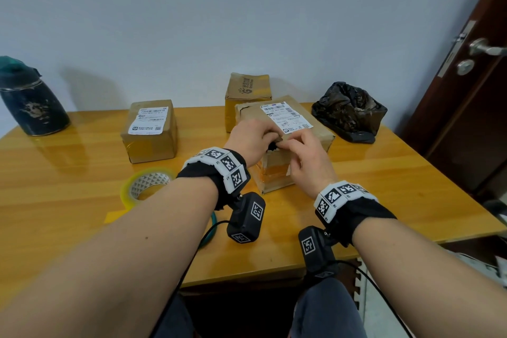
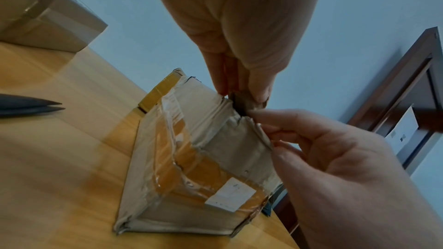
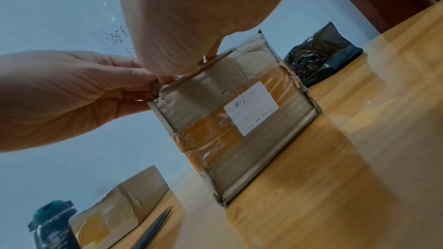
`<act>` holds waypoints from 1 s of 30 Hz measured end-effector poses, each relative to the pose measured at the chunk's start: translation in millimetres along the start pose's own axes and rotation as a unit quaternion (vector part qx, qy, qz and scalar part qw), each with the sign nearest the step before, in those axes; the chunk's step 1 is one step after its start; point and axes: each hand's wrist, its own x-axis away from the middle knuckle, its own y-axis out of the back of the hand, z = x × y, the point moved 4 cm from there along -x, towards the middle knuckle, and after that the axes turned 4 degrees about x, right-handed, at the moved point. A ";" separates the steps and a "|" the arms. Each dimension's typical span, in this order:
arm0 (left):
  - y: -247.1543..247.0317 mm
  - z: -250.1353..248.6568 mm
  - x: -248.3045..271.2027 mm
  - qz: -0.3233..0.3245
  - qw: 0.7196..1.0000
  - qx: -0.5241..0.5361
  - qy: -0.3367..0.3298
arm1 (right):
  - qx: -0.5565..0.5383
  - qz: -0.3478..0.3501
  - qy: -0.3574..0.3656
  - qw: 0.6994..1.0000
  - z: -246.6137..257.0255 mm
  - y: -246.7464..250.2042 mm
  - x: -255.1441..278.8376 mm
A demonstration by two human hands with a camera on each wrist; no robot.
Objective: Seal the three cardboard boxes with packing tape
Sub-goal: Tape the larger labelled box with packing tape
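Right now the middle cardboard box is the anchor: a squat, scuffed brown carton on the glossy wooden table, its near face banded with wrinkled clear and amber tape and a small white sticker, its top carrying a printed shipping label. A torn, ragged gap shows at the near top corner, where the cardboard edge is frayed and dark inside.

Both hands meet at that corner. The left hand has its fingers curled, pinching the torn flap edge between thumb and fingertips. The right hand is curled too, thumb and forefinger nipping the crumpled edge of the same flap just beside the left; its other fingers fold loosely behind.

Left of that box stands a second box, blocky, taped in amber along its lower side, with a white label on top. Behind it, touching or nearly so, is a third box, taller, dented, with printed lettering.

Near and to the left of the middle box lies the roll of packing tape, a yellowish translucent ring with a patterned white core, flat on the table. Dark pointed scissor blades lie on that side too. Right of the box sits a crumpled black plastic bag, shiny and creased. Far left stands a worn dark flask with a teal cap.
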 end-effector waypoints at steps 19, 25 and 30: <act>-0.8 6.2 10.5 0.015 0.995 0.088 0.045 | -0.024 0.019 -0.058 0.998 -2.7 11.1 -5.1; -2.0 2.7 13.7 0.004 0.999 0.042 0.005 | -0.021 0.014 -0.072 0.997 -7.7 4.8 -2.2; -4.5 5.1 14.8 0.001 0.999 0.005 -0.051 | -0.008 0.006 -0.060 0.998 -7.4 3.8 -1.1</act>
